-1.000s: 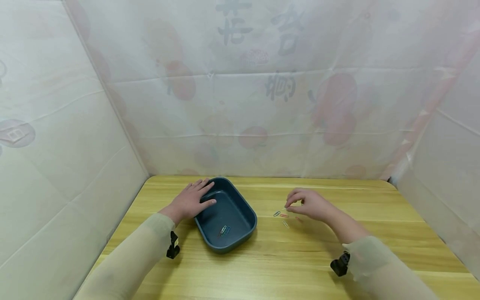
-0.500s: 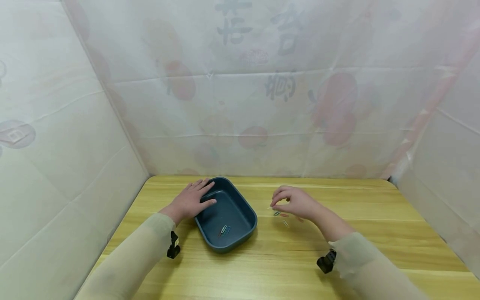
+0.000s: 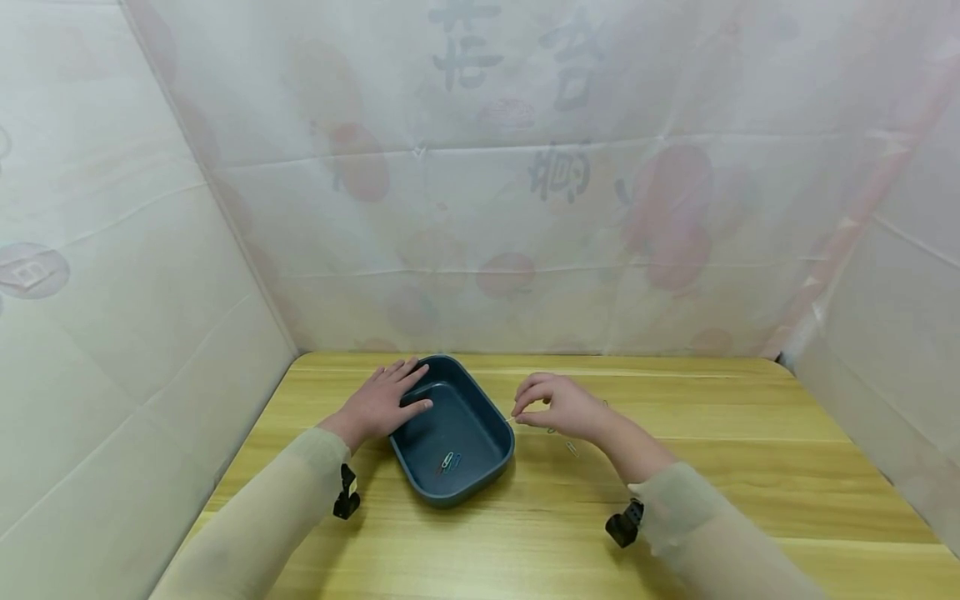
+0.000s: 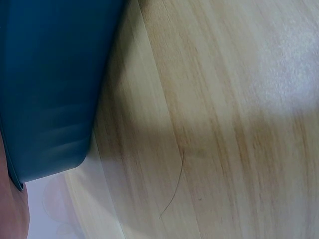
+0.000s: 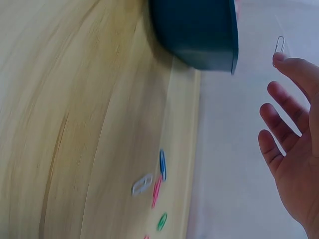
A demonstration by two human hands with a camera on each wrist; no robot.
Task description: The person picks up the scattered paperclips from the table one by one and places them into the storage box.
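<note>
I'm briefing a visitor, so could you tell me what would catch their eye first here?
The dark blue tray at the wooden table's middle, steadied by the left hand. Beside it, the right hand pinches a white paper clip, above coloured clips scattered on the table.

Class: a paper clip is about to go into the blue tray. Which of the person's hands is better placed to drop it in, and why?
The right hand: it pinches a paper clip at its fingertips, just beside the blue tray. The left hand lies flat on the tray's far rim, holding no clip.
</note>
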